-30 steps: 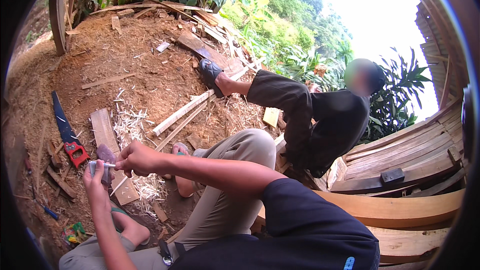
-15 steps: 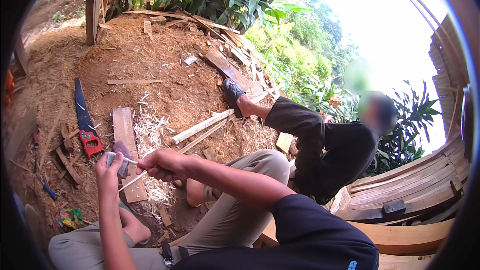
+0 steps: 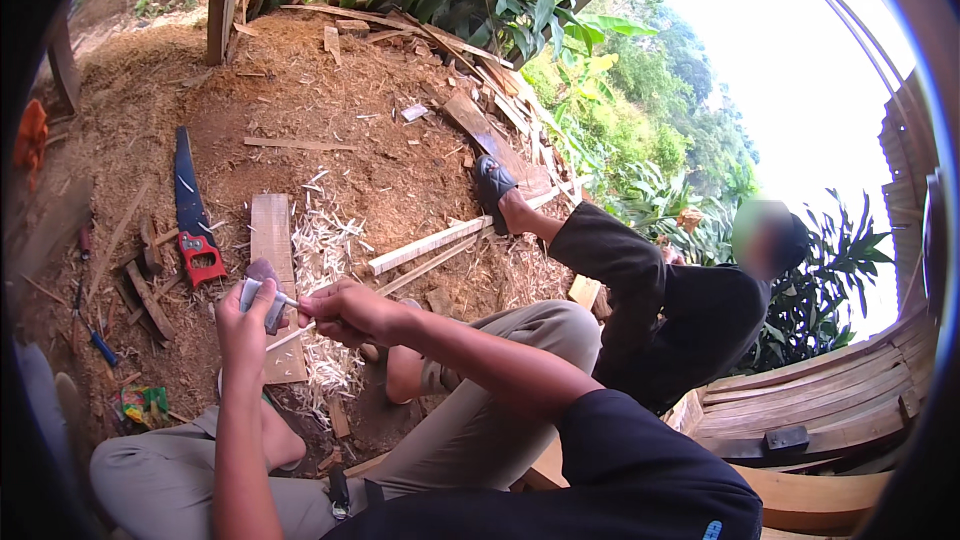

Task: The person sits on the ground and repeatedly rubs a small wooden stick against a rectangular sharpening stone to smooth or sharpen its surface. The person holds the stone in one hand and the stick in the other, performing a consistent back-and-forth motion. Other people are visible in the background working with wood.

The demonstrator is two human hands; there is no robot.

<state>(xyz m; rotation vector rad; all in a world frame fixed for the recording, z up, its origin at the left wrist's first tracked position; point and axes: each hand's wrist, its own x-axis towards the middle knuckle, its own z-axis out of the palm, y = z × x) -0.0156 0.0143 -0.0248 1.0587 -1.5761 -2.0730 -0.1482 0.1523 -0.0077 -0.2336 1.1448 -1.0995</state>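
My left hand (image 3: 240,327) is closed round a folded piece of sandpaper (image 3: 263,273), purplish-brown on one face and pale grey on the other. The sandpaper wraps a thin pale wooden stick (image 3: 287,301). My right hand (image 3: 348,311) pinches that stick just to the right of the sandpaper. How far the stick runs inside either hand is hidden. Both hands are held in front of my knees, above a flat wooden board (image 3: 271,230) on the ground.
A red-handled handsaw (image 3: 188,195) lies left of the board, near wood offcuts (image 3: 148,302) and a blue-handled tool (image 3: 103,348). Pale shavings (image 3: 325,240) and long wooden strips (image 3: 425,246) lie to the right. Another person (image 3: 680,305) sits at right, by curved planks (image 3: 810,400).
The view has shifted, so the ground and the person appear farther right and slightly higher. Both hands keep their hold on the sandpaper and stick.
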